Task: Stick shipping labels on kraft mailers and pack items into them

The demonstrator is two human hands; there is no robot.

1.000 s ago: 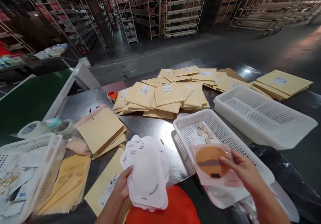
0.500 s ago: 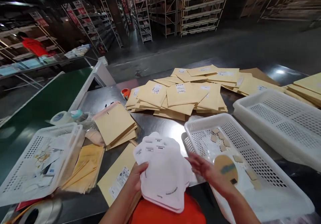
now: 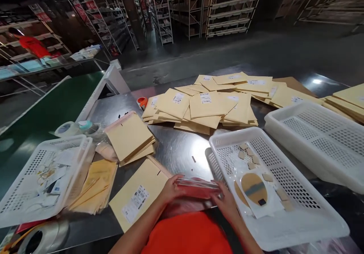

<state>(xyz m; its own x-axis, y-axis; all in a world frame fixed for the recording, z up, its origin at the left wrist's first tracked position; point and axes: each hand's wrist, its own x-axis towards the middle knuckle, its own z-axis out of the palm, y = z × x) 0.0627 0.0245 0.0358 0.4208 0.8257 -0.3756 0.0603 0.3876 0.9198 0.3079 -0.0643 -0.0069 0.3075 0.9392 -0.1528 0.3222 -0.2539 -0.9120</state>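
Note:
My left hand (image 3: 171, 189) and my right hand (image 3: 224, 201) are closed on opposite ends of a stack of thin white packets (image 3: 197, 188). The stack is turned almost edge-on above the table's front edge, so its layers look glossy and reddish against my red top. To the left of it lies a padded envelope (image 3: 152, 176) with a printed label. Close to my right hand stands a white plastic basket (image 3: 309, 229), holding a round tan piece with a grey band (image 3: 254, 189) and several small tan squares (image 3: 267, 177).
Labelled envelopes (image 3: 204, 108) are heaped at the back. A stack of envelopes (image 3: 129, 136), yellow packets (image 3: 95, 185) and another basket (image 3: 25, 212) are at left, tape rolls (image 3: 45, 235) in front. Stacked baskets (image 3: 313, 136) stand at right; a green conveyor (image 3: 54, 109) runs far left.
The stack has tipped from face-up to nearly edge-on. My right hand, apart and loosely open before, now grips its right end. More of the round tan pieces in the basket shows.

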